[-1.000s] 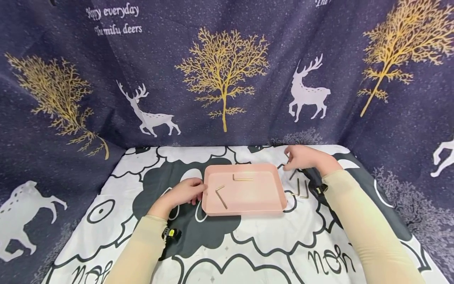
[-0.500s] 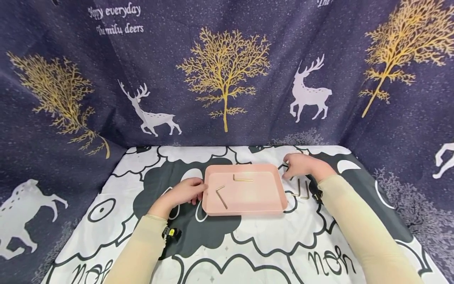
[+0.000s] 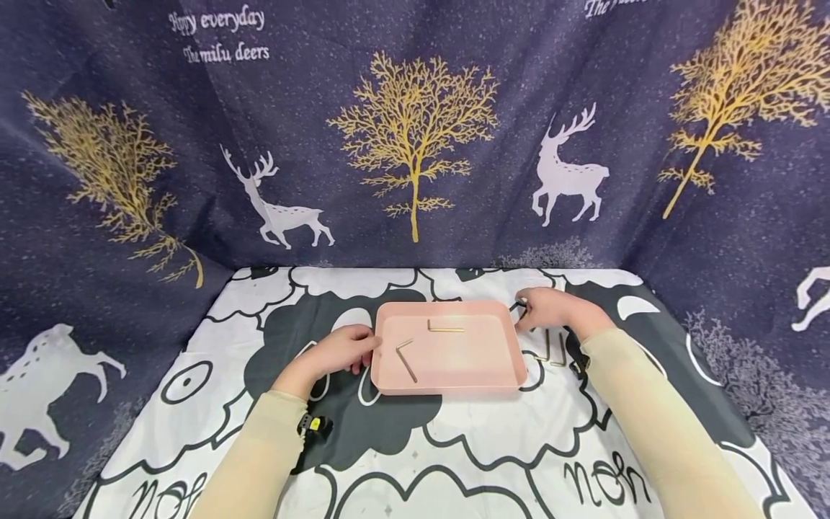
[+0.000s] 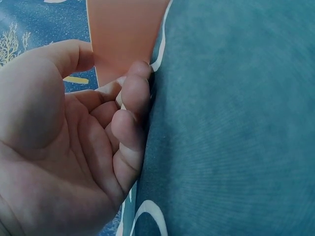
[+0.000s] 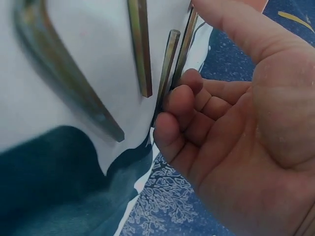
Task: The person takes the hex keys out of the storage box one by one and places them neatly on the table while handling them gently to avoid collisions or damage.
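A shallow pink tray (image 3: 463,353) lies on the sheep-print cloth with two L-shaped hex keys, one hex key (image 3: 406,362) near its left end and another hex key (image 3: 446,329) near the back. My left hand (image 3: 337,353) grips the tray's left wall, thumb against the tray (image 4: 125,34) in the left wrist view. Beyond the tray's right wall, my right hand (image 3: 550,306) pinches a bronze hex key (image 5: 186,44) between thumb and fingers, low over the cloth. Another hex key (image 5: 167,64) stretches close beside these fingers. The right hand partly hides the keys there.
Two more hex keys, a nearer hex key (image 3: 559,351) and a hex key (image 3: 546,347) beside it, lie right of the tray below the right hand. A dark blue curtain (image 3: 454,238) with deer and trees hangs behind the table.
My right hand has come down and slightly nearer, to the cloth beside the tray's right wall. The left hand and the tray have stayed put; the view has shifted slightly.
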Tool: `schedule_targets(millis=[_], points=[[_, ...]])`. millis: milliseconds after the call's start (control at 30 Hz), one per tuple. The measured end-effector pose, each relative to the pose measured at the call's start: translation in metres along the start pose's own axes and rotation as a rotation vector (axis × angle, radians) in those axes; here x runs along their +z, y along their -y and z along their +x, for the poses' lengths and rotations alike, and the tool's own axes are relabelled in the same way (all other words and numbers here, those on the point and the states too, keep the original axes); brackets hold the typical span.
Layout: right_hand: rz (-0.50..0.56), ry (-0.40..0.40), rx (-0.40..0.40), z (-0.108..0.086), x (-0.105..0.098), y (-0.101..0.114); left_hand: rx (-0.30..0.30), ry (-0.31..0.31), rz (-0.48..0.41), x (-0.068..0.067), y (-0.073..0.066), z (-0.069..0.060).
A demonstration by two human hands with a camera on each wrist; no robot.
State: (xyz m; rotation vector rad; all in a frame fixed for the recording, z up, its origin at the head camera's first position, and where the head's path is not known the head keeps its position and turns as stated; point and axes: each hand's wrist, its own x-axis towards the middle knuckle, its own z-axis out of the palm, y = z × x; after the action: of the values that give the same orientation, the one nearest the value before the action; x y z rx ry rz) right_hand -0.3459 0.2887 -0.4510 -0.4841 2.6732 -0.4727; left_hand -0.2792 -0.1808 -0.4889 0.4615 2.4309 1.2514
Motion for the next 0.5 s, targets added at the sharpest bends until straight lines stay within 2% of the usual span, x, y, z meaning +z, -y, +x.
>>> schedule_targets(millis=[100, 267, 367, 500], points=[[-0.004, -0.066, -0.004, -0.012, 0.002, -0.004, -0.002, 0.009, -0.007, 0.002, -0.001, 0.002], [-0.035, -0.231, -0.026, -0.032, 0.006, -0.006, -0.018, 0.008, 0.012, -0.002, 0.0, 0.001], [-0.056, -0.307, 0.01, -0.045, 0.006, -0.005, -0.019, 0.016, 0.04, -0.008, 0.001, 0.003], [-0.069, -0.344, 0.071, -0.056, 0.005, 0.001, -0.021, 0.039, 0.071, -0.016, 0.001, -0.001]])
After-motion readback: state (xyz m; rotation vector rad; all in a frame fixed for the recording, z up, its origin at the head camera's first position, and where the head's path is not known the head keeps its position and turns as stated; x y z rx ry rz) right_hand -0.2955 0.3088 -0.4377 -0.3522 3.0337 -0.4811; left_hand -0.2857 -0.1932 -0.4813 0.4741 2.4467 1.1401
